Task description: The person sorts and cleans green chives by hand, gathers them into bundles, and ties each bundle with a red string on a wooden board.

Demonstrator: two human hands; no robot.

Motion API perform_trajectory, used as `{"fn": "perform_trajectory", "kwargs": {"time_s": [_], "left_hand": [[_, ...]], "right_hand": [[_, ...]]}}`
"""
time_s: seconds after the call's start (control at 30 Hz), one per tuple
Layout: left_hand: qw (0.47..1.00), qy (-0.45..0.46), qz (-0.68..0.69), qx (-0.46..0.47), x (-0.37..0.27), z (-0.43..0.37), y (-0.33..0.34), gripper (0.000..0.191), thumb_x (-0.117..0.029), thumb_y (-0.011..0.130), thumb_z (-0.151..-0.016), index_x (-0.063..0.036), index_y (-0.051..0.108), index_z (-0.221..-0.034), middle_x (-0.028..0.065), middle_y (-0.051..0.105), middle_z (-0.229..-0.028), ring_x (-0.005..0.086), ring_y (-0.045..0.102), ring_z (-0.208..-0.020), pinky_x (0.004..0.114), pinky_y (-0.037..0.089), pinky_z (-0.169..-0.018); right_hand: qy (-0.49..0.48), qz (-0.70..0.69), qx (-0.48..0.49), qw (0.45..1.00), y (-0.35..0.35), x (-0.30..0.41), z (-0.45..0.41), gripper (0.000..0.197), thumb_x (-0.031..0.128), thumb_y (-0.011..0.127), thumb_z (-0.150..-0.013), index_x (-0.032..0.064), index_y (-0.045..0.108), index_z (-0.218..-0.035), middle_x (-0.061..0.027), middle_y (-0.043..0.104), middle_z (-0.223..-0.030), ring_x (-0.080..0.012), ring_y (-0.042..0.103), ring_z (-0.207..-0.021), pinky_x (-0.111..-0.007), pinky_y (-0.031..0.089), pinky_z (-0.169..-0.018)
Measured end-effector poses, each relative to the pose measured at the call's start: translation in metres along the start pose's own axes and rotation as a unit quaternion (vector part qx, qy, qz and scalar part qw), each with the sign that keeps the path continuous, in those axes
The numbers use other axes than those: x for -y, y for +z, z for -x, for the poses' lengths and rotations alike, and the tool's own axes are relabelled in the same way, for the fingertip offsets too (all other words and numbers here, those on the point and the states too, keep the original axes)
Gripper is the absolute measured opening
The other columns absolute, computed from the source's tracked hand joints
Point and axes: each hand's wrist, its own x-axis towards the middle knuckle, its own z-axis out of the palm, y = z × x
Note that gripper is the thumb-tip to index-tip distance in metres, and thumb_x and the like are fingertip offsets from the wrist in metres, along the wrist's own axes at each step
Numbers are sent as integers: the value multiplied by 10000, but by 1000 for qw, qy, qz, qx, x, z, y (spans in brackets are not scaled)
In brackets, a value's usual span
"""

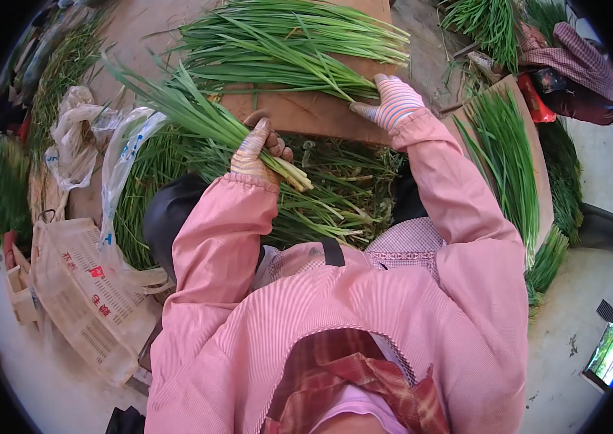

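Note:
My left hand point(256, 154), in a striped work glove with darker fingertips, is closed around a bunch of garlic chives point(206, 116). Their pale cut ends stick out toward my lap and the green leaves point up and left. My right hand point(393, 102), gloved the same way, pinches the stem ends of a few chive stalks point(333, 73) between thumb and fingers. These stalks lie across the brown board point(306, 111) in front of me. Behind them a larger heap of chives point(295, 32) is spread over the board, pale ends to the right.
Loose chives and trimmings point(339, 200) lie below the board, between my knees. Plastic bags point(122, 157) hang at the left beside a printed woven sack point(92, 287). More chives point(507, 163) rest on a board at the right. Near the upper right is a person's checked sleeve point(583, 59).

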Motion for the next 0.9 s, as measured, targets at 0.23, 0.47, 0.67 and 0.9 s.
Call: {"fn": "perform_trajectory", "kwargs": {"time_s": [0.23,0.47,0.67,0.9], "left_hand": [[999,-2,-25,22,9,0,2,196,-146,572,-773,-155,507,-957,-25,382,-555,103,357,-472,270,338,-468],[998,-43,-49,17,19,2,-12,242,-165,554,-791,-162,484,-1023,-12,412,-585,107,355,-459,279,347,-464],[995,-79,-43,44,49,-1,-11,320,-195,566,-785,-125,459,-1078,79,525,-793,223,521,-694,373,447,-582],[999,25,-42,11,28,-13,-5,311,-119,603,-744,-102,474,-1027,94,558,-714,244,566,-520,365,500,-461]], "right_hand": [[-28,71,46,996,14,13,2,461,379,585,-674,74,503,-1009,-161,528,-965,-308,509,-909,-370,414,-787],[-28,56,-100,993,-3,17,5,257,255,517,-746,102,528,-951,-177,522,-905,-330,515,-818,-405,431,-696],[-127,-270,8,954,70,17,49,134,106,460,-822,39,508,-927,-110,545,-781,-231,523,-690,-300,447,-650],[-207,-240,61,946,35,41,85,183,197,488,-800,30,561,-802,-185,548,-743,-337,522,-723,-346,427,-639]]}}
